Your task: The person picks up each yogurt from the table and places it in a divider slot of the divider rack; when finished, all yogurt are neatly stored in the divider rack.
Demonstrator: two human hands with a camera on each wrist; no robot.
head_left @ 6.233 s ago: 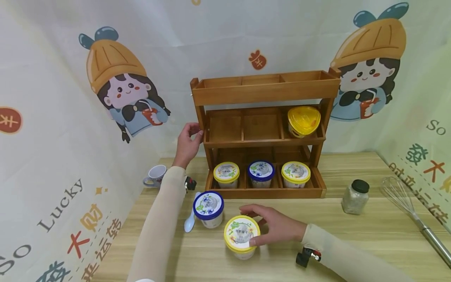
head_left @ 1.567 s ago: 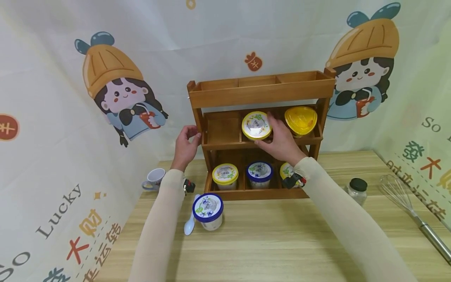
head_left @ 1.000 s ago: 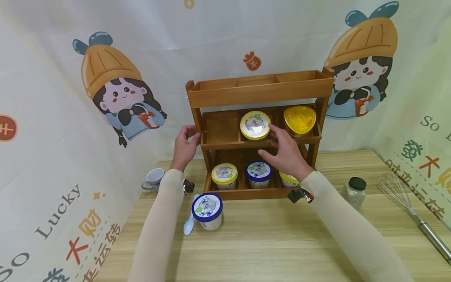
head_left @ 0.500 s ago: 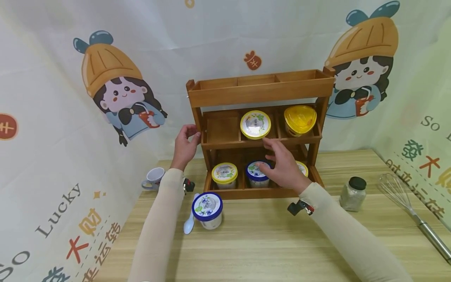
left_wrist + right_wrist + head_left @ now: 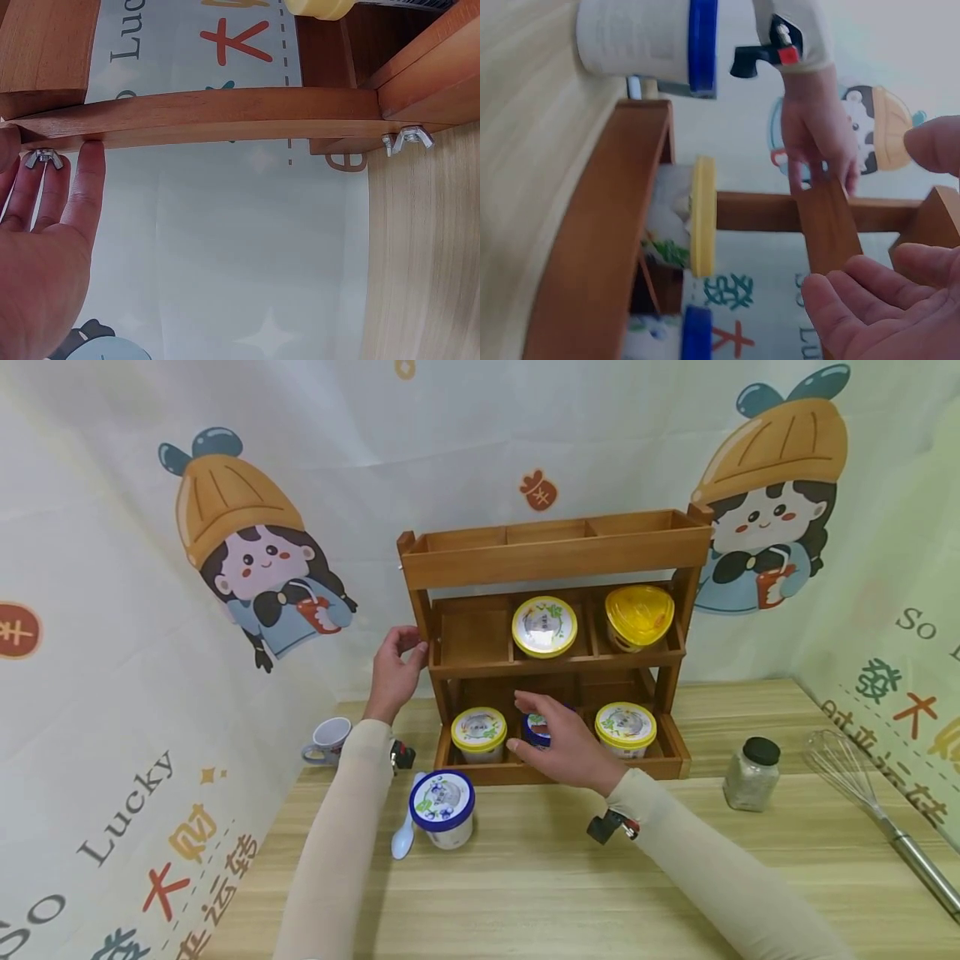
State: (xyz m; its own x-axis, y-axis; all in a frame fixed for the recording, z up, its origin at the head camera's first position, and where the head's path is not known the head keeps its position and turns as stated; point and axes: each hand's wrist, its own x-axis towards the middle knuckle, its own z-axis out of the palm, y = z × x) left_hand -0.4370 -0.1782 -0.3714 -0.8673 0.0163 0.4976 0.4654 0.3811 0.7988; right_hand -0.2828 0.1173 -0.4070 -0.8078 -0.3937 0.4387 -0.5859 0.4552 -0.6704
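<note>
My left hand (image 5: pixel 397 672) touches the left post of a three-tier wooden rack (image 5: pixel 555 560); in the left wrist view its fingers are straight, tips against the post beside a wing nut. My right hand (image 5: pixel 566 743) is open and holds nothing, in front of the bottom tier, partly hiding a blue-lidded tub (image 5: pixel 534 731). Beside that one stand two yellow-lidded tubs (image 5: pixel 480 733). On the middle tier, a yellow-lidded tub (image 5: pixel 544 627) sits in the centre compartment, a yellow container (image 5: pixel 639 617) in the right one. Another blue-lidded tub (image 5: pixel 442 806) stands on the table.
A pale blue spoon (image 5: pixel 402 837) lies by the tub on the table (image 5: pixel 555 877). Left of the rack is a mug (image 5: pixel 330 739). On the right are a black-capped glass jar (image 5: pixel 752 774) and a whisk (image 5: pixel 877 810). A printed cloth (image 5: pixel 465 435) hangs behind.
My right hand carried the yellow-lidded tub from the table to the middle tier's centre compartment, let go, then moved down and left. My left hand has stayed at the post.
</note>
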